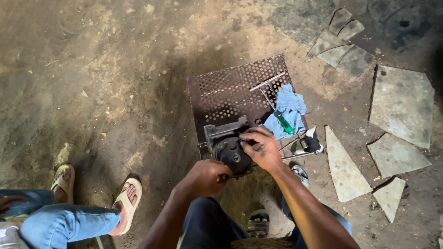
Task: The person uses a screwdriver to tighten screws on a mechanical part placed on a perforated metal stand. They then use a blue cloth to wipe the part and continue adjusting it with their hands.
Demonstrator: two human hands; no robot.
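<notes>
A dark, greasy metal machine part with a round black face rests at the near edge of a rusty perforated metal plate on the dirt floor. My left hand is closed against the lower left side of the part, gripping it. My right hand lies over its upper right, fingertips pinched on the round face. A green-handled screwdriver lies on a blue rag just beyond my right hand, next to a T-shaped metal wrench.
Metal tools lie right of the part. Broken stone slabs cover the ground to the right. Another person's jeans-clad legs and sandalled feet are at the lower left. My own sandalled foot shows below.
</notes>
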